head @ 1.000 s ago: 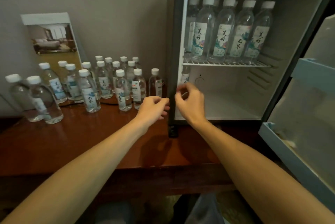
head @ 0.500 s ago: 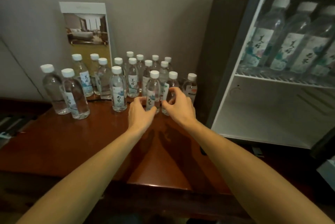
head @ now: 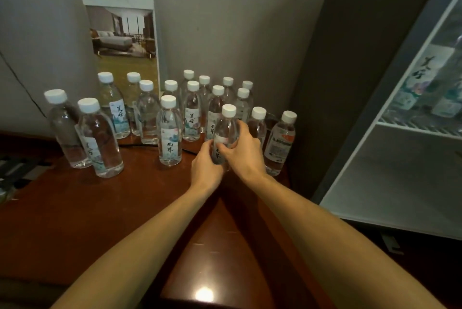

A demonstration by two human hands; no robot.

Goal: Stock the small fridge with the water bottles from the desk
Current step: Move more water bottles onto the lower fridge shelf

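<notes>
Pick-up step: our left grip (head: pixel 206 167) and right grip (head: pixel 245 156) curl round one front-row bottle (head: pixel 226 128) at twelve o'clock on the table (head: pixel 112 208). Next, we reckon, lift it clear of neighbours (head: pixel 281 143) and swing to the fridge (head: pixel 400 176) at three.

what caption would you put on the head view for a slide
Left hand and right hand grip one front water bottle on the wooden desk, open fridge at right.
</notes>
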